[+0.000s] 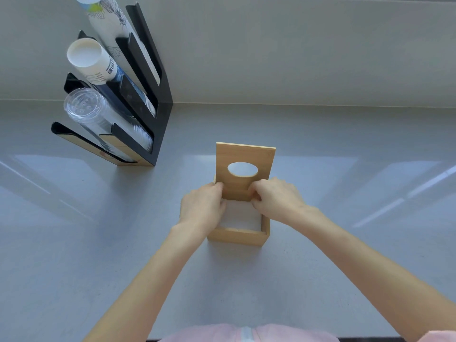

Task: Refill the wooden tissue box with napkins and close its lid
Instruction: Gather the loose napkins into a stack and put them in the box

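Observation:
A wooden tissue box [238,236] stands on the grey counter in the middle of the view. White napkins [243,217] fill its inside. Its wooden lid [244,154], with an oval hole, sits partway slid over the far half of the box and sticks out beyond the far rim. My left hand [202,206] grips the lid's near left corner and rests along the box's left wall. My right hand [277,198] pinches the lid's near right corner. The near half of the box stands uncovered.
A black cup dispenser rack [158,104] stands at the back left against the wall, holding stacks of paper cups [91,60] and clear plastic cups [86,107]. The grey counter [345,243] spreads around the box, with a wall behind it.

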Action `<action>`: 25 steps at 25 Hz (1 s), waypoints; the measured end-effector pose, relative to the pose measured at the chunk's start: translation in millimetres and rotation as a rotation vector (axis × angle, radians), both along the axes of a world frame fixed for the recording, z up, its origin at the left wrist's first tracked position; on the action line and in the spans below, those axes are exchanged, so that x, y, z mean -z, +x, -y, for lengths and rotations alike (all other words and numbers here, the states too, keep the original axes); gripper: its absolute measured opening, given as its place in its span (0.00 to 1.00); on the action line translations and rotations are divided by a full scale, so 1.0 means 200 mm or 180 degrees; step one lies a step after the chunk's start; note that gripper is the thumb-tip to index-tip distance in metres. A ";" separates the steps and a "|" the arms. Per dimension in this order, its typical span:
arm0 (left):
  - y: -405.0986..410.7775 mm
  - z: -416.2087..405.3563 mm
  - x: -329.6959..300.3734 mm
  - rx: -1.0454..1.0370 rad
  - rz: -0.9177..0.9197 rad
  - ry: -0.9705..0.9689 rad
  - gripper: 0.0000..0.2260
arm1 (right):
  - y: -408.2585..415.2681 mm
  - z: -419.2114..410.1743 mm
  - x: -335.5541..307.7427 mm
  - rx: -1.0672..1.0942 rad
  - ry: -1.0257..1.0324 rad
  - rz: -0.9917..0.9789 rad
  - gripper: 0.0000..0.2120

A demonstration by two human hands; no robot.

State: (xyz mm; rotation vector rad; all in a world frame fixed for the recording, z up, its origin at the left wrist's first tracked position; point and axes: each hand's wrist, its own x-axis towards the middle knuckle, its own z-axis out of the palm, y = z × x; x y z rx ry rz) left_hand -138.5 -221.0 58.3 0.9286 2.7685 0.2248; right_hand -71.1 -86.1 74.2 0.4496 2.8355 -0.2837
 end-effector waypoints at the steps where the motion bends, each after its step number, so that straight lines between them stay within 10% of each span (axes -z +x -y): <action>1: -0.01 0.01 -0.01 -0.0100 0.0021 0.0197 0.11 | 0.02 -0.03 -0.01 0.0123 -0.0178 -0.0103 0.12; 13: -0.13 0.01 0.06 -0.1026 0.0999 0.1780 0.13 | 0.06 -0.15 0.05 0.1644 -0.2012 -0.1263 0.11; 25: -0.09 0.01 0.10 -0.1369 0.1160 0.2253 0.06 | 0.01 -0.13 0.09 0.1876 -0.2162 -0.1540 0.08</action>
